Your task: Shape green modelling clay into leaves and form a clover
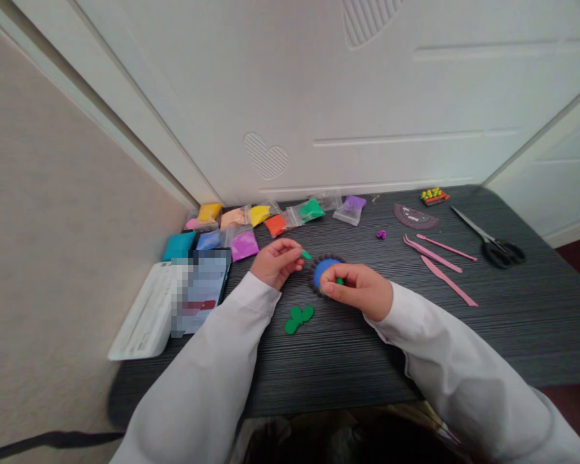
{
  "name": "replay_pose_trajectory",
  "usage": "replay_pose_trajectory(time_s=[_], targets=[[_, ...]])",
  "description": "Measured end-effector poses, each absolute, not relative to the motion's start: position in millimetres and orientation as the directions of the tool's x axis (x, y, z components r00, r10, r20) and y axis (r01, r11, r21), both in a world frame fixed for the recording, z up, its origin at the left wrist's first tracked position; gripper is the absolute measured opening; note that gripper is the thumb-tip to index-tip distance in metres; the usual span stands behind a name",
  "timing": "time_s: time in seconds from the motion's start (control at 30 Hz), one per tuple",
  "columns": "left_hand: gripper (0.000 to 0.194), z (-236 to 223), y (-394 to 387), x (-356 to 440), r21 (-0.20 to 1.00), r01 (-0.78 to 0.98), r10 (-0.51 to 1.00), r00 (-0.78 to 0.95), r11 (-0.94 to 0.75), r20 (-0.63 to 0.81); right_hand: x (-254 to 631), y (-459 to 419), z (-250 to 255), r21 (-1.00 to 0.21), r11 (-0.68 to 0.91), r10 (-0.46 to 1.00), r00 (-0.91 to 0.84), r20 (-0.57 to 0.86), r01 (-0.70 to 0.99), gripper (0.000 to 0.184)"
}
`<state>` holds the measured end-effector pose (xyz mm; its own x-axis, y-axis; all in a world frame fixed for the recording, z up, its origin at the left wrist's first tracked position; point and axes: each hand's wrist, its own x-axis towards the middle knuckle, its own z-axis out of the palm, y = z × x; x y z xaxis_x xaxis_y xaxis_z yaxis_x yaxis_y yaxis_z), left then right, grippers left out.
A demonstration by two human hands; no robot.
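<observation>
My left hand [278, 262] pinches a small pointed piece of green clay [306, 254] between thumb and fingertips, above the table. To its right lies a blue clay disc [325, 265] with a dark scalloped rim. My right hand [357, 289] is closed over the near right part of that disc and hides it. A bit of green clay [339, 281] shows among its curled fingers; its full shape is hidden. On the table between my forearms sits a flat green clay piece [297, 318] made of three rounded leaf shapes.
Bagged clay in several colours, such as a magenta pack [244, 245], lines the back left. A phone [207, 290] leans by a white case [142, 316]. Pink tools [447, 281], scissors [500, 250], a protractor [415, 217] and a purple clay bit [381, 234] lie right.
</observation>
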<state>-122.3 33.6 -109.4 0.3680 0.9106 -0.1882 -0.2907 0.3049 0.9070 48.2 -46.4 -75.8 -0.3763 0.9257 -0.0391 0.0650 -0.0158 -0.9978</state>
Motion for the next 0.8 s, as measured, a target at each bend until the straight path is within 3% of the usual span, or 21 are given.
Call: replay_pose_trajectory(time_s=[0.1, 0.2, 0.27, 0.37, 0.5, 0.6, 0.8], targets=[[0.026, -113, 49, -134, 0.934, -0.303, 0.972, 0.194, 0.188, -0.133, 52, -48, -67, -0.904, -0.229, 0.900, -0.431, -0.056, -0.361, 0.015], [0.029, -118, 54, -139, 0.974, -0.194, 0.986, 0.143, 0.118, -0.091, 60, -40, -64, -0.740, -0.303, 0.936, -0.334, -0.112, -0.601, 0.005], [0.028, -123, 53, -139, 0.995, -0.074, 0.988, 0.148, 0.064, -0.053, 67, -30, -67, -0.636, -0.285, 0.958, -0.192, -0.213, -0.717, 0.011], [0.022, -127, 51, -137, 0.991, 0.120, 0.986, 0.159, -0.060, 0.040, 78, -19, -75, -0.584, -0.230, 0.961, -0.088, -0.262, -0.778, 0.017], [0.016, -126, 51, -139, 0.921, 0.313, 0.965, 0.197, -0.231, 0.175, 89, -14, -83, -0.541, -0.173, 0.961, -0.022, -0.275, -0.823, 0.010], [0.013, -124, 53, -140, 0.855, 0.405, 0.938, 0.253, -0.324, 0.235, 92, -13, -85, -0.523, -0.156, 0.960, -0.005, -0.278, -0.838, 0.007], [0.017, -123, 53, -139, 0.745, 0.538, 0.914, 0.311, -0.395, 0.261, 91, -7, -91, -0.535, -0.108, 0.956, 0.060, -0.287, -0.838, 0.024]])
